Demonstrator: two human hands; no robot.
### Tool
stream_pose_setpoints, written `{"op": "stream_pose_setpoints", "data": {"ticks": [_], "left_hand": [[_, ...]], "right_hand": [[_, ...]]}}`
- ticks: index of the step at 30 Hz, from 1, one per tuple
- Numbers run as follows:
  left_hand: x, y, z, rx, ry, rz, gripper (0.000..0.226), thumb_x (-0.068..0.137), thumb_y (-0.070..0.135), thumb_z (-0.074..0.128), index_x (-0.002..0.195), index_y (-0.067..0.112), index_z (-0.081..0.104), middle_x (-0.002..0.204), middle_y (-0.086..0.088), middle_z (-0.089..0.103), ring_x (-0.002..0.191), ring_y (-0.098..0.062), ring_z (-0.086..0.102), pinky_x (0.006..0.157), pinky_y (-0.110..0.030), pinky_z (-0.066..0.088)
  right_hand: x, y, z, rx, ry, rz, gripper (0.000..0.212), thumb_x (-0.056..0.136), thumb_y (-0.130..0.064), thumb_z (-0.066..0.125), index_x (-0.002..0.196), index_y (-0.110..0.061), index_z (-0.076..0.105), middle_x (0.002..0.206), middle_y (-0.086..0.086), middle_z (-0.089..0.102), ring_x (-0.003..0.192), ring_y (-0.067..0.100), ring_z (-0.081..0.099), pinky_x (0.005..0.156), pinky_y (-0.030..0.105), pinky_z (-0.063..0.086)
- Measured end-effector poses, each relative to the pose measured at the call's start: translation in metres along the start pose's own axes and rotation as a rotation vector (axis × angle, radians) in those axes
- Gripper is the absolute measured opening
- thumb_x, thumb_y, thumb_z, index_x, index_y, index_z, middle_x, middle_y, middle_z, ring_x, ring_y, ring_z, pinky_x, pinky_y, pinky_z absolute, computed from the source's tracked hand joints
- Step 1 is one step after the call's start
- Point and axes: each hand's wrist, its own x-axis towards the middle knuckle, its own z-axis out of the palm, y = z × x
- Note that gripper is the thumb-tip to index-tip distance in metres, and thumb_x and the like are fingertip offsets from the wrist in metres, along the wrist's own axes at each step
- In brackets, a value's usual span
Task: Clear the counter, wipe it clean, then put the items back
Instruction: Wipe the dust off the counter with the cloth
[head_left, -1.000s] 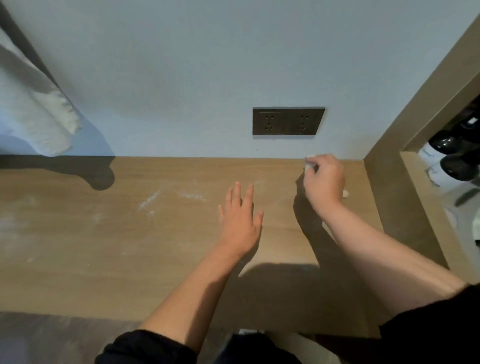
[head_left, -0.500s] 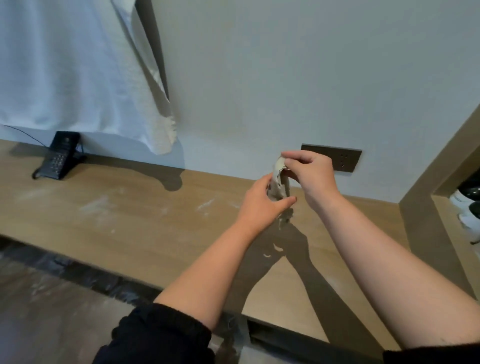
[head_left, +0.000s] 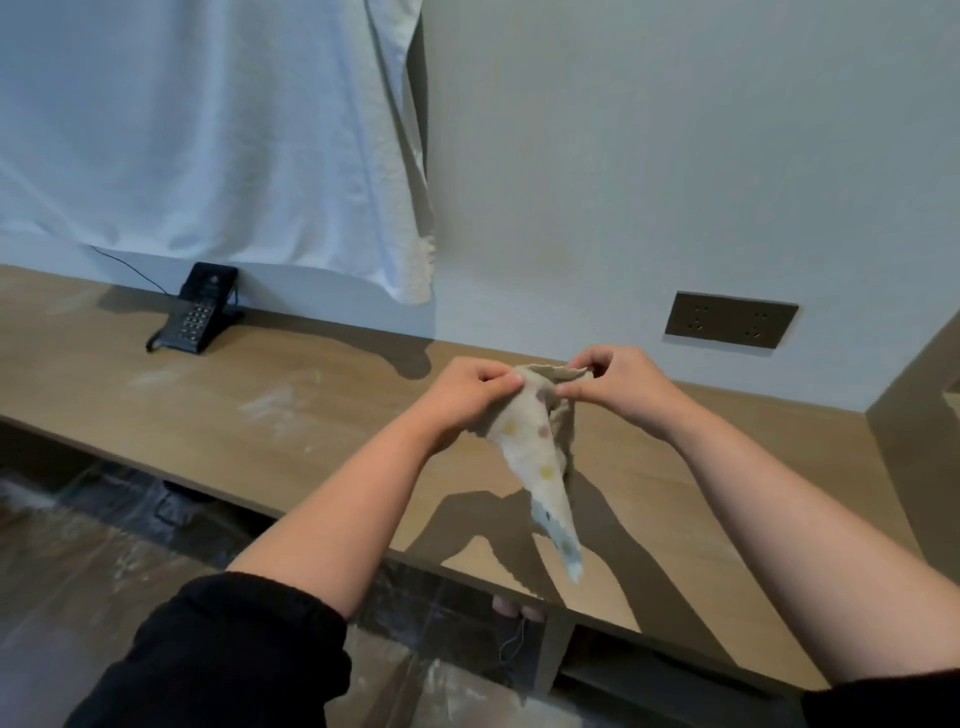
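Cloth (head_left: 540, 457) now dangles unfolded over dusty counter (head_left: 311, 431), phone (head_left: 195, 318) well left.

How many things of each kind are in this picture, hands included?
Hands: 2, left hand and right hand
Cloth: 1
Phone: 1
Socket plate: 1
Hanging sheet: 1
Counter: 1
Total: 7
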Motion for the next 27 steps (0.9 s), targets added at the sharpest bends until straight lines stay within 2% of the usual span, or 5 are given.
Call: {"op": "stream_pose_setpoints", "data": {"ticks": [8,12,16,21,27], "left_hand": [[-0.016,-0.022,-0.059,0.001,0.04,0.054,0.026,0.097,0.019,0.057,0.073,0.013,0.065,0.061,0.003,0.053,0.051,-0.007,0.045,0.049,-0.021,0.035],[-0.023,-0.058,-0.087,0.439,0.083,-0.005,0.021,0.087,0.027,0.071,0.075,0.01,0.075,0.054,0.006,0.051,0.05,-0.009,0.039,0.049,-0.021,0.032],[-0.032,-0.086,-0.121,0.339,-0.018,-0.131,0.021,0.089,0.023,0.069,0.074,0.01,0.068,0.069,-0.001,0.058,0.064,-0.014,0.048,0.056,-0.021,0.038],[-0.039,-0.106,-0.136,-0.185,-0.422,-0.347,0.014,0.089,0.021,0.056,0.08,0.01,0.056,0.069,-0.001,0.063,0.056,-0.01,0.059,0.048,-0.021,0.047],[-0.011,-0.145,-0.124,0.296,-0.28,-0.372,0.013,0.095,0.016,0.062,0.083,0.01,0.064,0.06,-0.001,0.047,0.044,-0.009,0.04,0.041,-0.017,0.033]], "right_hand": [[0.011,-0.01,0.055,-0.465,-0.032,-0.032,0.018,0.078,0.003,0.049,0.075,-0.012,0.059,0.071,0.002,0.056,0.072,0.023,0.053,0.048,0.025,0.037],[0.015,-0.005,0.06,-0.633,-0.023,-0.016,0.023,0.087,-0.012,0.058,0.066,-0.001,0.058,0.066,0.014,0.057,0.069,0.031,0.056,0.053,0.031,0.035],[0.006,-0.009,0.059,-0.275,-0.256,0.056,0.039,0.096,-0.028,0.056,0.063,-0.011,0.045,0.062,0.008,0.045,0.057,0.019,0.053,0.055,0.03,0.035],[-0.006,-0.002,0.062,0.406,-0.649,0.309,0.025,0.082,-0.023,0.056,0.084,0.0,0.064,0.07,0.01,0.068,0.058,0.017,0.066,0.053,0.024,0.053],[0.016,0.029,0.089,-0.512,-0.461,0.281,0.035,0.093,-0.02,0.061,0.062,-0.01,0.047,0.055,0.003,0.051,0.058,0.021,0.046,0.057,0.029,0.035]]}}
